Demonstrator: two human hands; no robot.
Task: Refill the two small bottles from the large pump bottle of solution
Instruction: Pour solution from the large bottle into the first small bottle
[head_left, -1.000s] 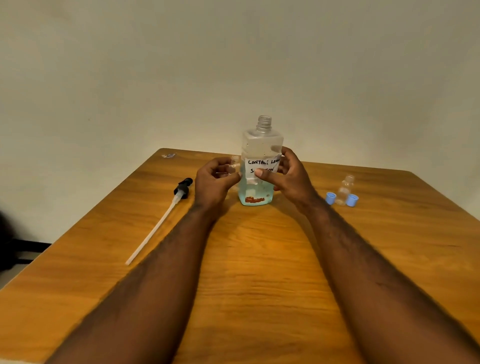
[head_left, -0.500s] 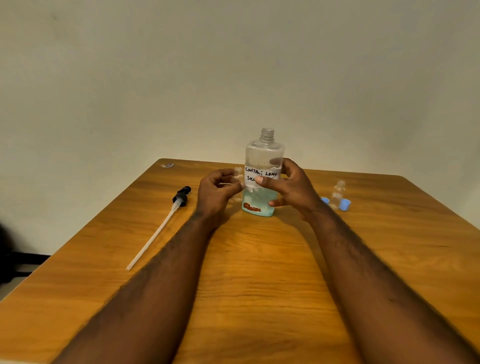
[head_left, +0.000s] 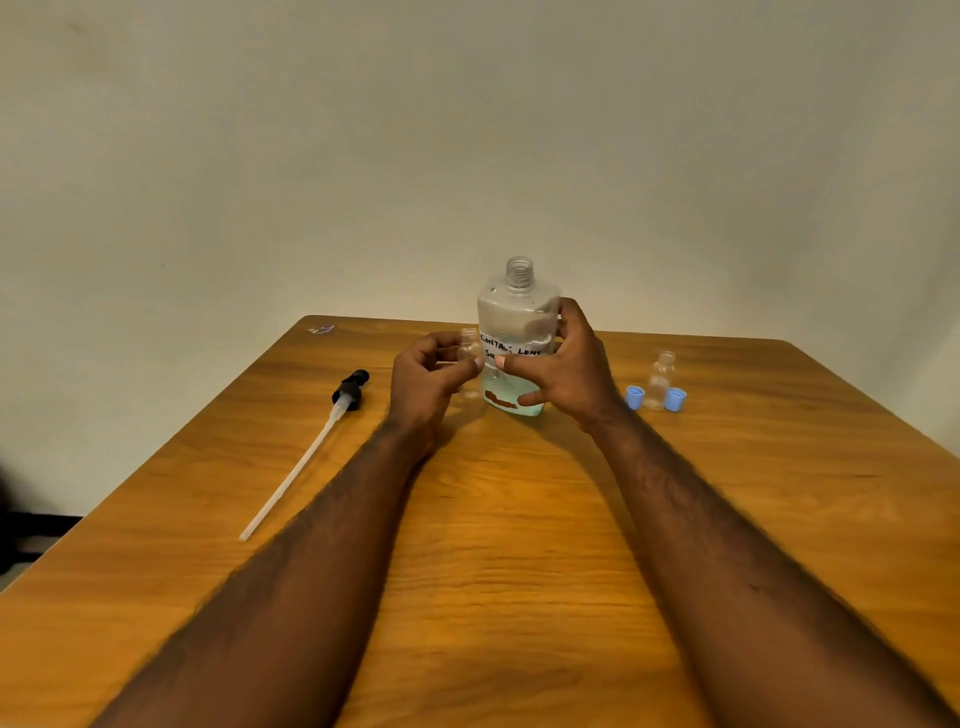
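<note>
Just left of the large bottle (head_left: 518, 312), the left hand (head_left: 428, 387) pinches a small bottle (head_left: 469, 349), apparently upright (its clear body is hard to read). The right hand (head_left: 569, 374) wraps the large bottle, upright, neck uncapped; pouring would mean tipping it leftward.
</note>
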